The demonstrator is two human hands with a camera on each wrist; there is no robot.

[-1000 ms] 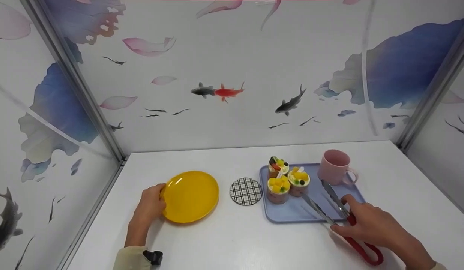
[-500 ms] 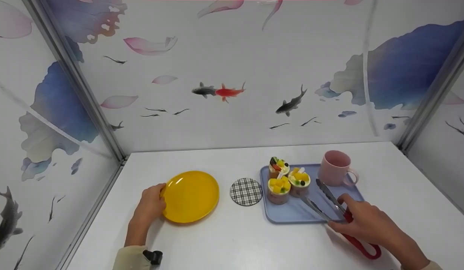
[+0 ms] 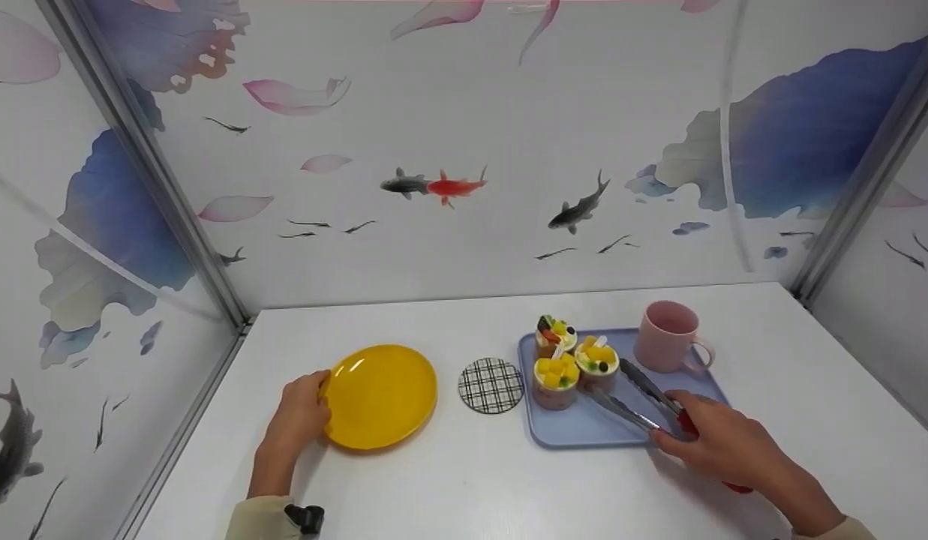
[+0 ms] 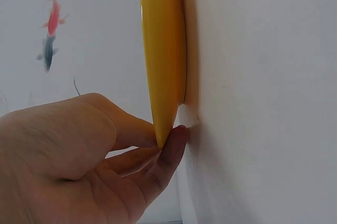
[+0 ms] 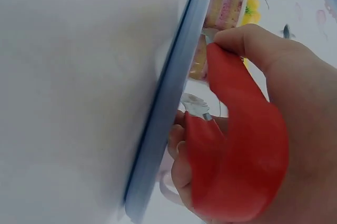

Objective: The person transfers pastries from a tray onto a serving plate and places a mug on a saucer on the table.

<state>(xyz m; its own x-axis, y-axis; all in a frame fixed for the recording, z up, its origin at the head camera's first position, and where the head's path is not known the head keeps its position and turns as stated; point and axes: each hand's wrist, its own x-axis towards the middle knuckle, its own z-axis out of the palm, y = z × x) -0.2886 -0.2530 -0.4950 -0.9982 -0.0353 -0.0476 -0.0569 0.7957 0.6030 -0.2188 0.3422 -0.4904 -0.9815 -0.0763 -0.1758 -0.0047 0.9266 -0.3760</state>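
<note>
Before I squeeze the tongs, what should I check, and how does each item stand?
1. Right grip holding the tongs: ok.
2. Tongs open: ok, tips apart.
3. Tips seated around the right-hand dessert cup: cannot tell, depth is unclear.
4. Front dessert cup untouched: cannot tell, one tip looks very near it.
5. Left grip pinching the rim of the yellow plate: ok.
6. Tray flat on the table: ok.
</note>
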